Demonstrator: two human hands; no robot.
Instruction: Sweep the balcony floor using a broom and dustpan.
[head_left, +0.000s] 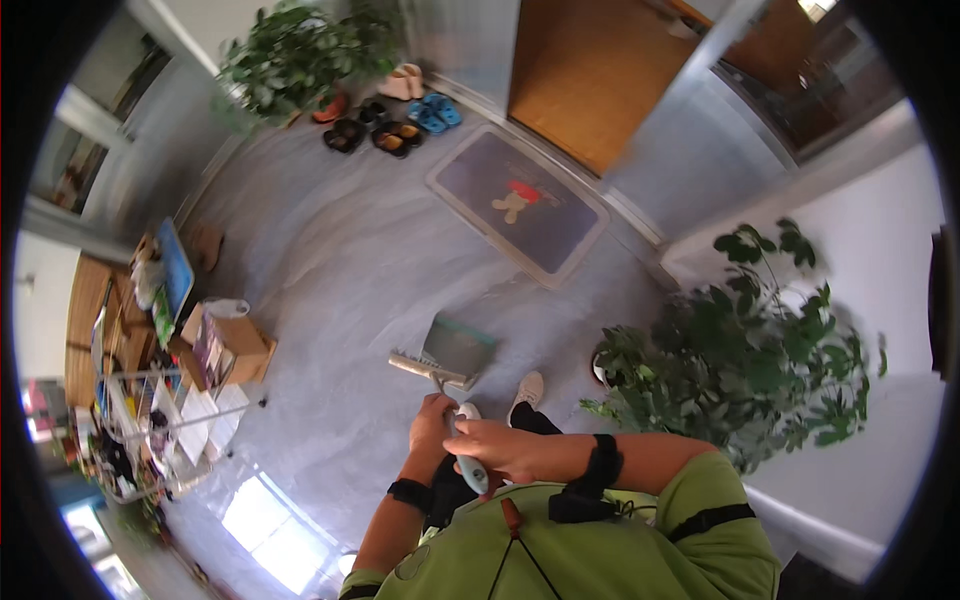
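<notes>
Both of my hands are on a pale handle (473, 475) with a rounded light-blue end. My left hand (431, 427) grips it lower down, and my right hand (495, 448) grips it nearer the top end. Beyond the hands, a narrow broom head (426, 369) with bristles lies across the near side of a grey-green dustpan (459, 345). The dustpan rests on the floor just ahead of my feet. My fingers cover much of the handle, and whether the dustpan has its own handle in my grip cannot be told.
A leafy potted plant (720, 360) stands close on the right. Ahead lies a doormat (480, 161) before an open doorway (600, 75). Several pairs of shoes (396, 138) sit beside another plant (300, 64). At left are a cardboard box (241, 349) and a wire rack (169, 427).
</notes>
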